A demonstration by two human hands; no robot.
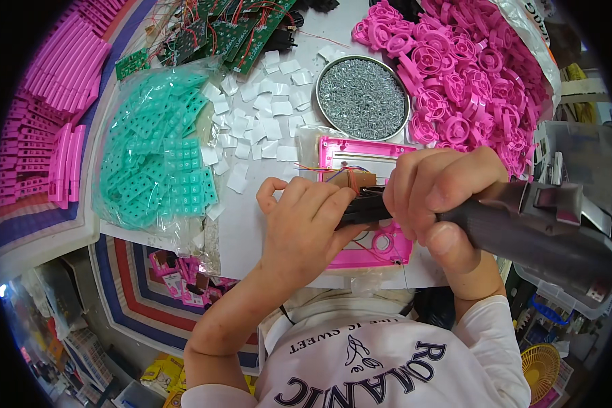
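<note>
My left hand is closed on a black plastic part, its fingers over the top and the thumb below. My right hand wraps round the front of a dark electric screwdriver, whose body runs off to the right. The driver's tip is hidden behind my right fingers, close to the black part. Beneath both hands lies a pink plastic casing on the table. Thin coloured wires and a small brown board show at its middle.
Beyond the casing sits a round metal dish of small screws. Pink ring-shaped parts heap at the right. White paper squares, a clear bag of turquoise keypads and green circuit boards lie left. Pink casings stack farther left.
</note>
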